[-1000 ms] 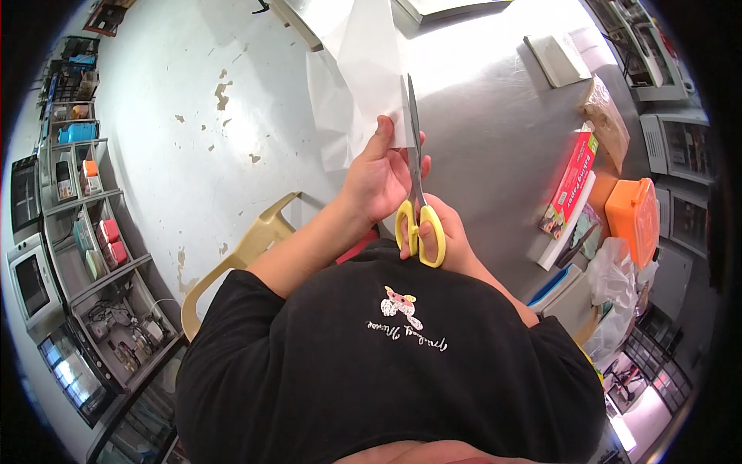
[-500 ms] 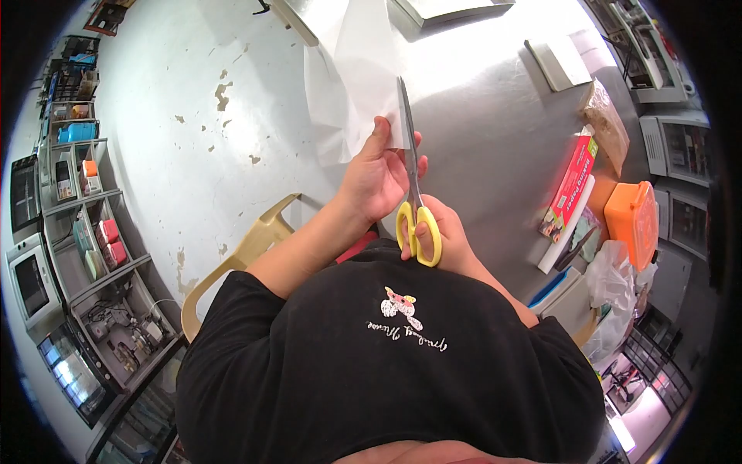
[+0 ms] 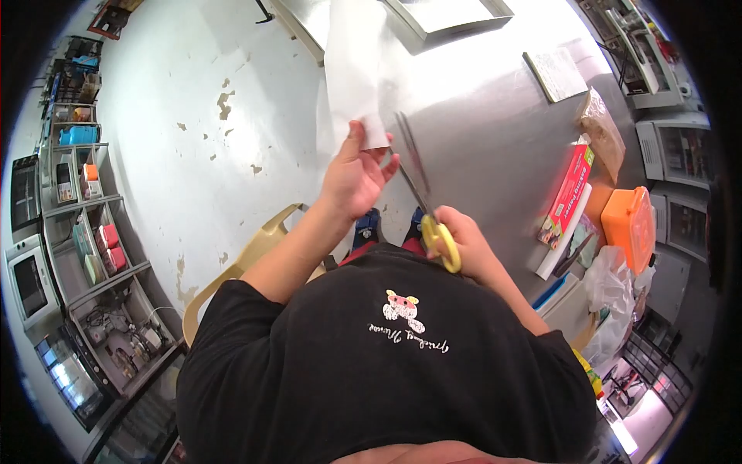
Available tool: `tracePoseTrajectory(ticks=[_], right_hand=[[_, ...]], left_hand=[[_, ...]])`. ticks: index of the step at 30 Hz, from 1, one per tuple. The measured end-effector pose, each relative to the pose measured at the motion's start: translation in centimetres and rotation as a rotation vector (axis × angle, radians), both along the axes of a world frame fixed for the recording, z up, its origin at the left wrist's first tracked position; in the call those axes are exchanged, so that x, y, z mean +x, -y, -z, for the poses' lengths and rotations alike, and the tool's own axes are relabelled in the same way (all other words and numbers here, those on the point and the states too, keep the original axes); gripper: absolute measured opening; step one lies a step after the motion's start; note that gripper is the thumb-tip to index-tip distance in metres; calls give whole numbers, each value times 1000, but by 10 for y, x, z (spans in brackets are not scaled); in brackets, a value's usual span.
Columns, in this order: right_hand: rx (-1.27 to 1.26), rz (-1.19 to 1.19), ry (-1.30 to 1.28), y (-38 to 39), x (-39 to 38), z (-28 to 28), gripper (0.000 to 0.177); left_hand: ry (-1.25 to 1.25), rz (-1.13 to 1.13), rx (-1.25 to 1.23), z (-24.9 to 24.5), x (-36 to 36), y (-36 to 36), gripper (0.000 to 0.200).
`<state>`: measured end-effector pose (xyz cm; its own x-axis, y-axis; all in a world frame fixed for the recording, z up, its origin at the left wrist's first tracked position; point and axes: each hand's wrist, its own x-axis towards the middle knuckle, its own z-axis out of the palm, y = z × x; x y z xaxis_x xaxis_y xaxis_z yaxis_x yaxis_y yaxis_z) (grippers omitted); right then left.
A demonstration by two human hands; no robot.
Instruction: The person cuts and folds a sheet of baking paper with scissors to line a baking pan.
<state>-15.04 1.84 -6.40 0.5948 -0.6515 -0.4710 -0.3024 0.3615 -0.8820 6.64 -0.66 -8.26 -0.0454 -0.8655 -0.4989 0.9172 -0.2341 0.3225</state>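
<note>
A sheet of white paper [image 3: 354,77] hangs over the table's left edge, its near end pinched in my left hand [image 3: 355,174] between thumb and fingers. My right hand [image 3: 464,243] grips the yellow handles of the scissors [image 3: 442,243]. The scissor blades point up and away from me and are spread apart, one of them blurred by motion. The tip of one blade is close to the fingers of my left hand and the paper's lower corner.
On the metal table [image 3: 479,131] are a metal frame [image 3: 456,27], a notebook [image 3: 556,73], a red baking paper box [image 3: 568,189], a white roll [image 3: 564,232], an orange container [image 3: 627,228] and plastic bags [image 3: 607,298]. A beige chair [image 3: 251,259] stands at the left.
The scissors and my right hand have moved right and toward me, and the blades have opened. My left hand has shifted slightly left with the paper, which now hangs narrower.
</note>
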Motion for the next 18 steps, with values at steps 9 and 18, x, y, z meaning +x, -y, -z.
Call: tracePoseTrajectory(ticks=[9, 18], right_hand=[[-549, 481, -1071, 4, -151, 100, 22], [-748, 316, -990, 44, -112, 86, 61]], left_hand=[[527, 22, 51, 1, 55, -22, 28], [850, 203, -65, -45, 62, -18, 44]])
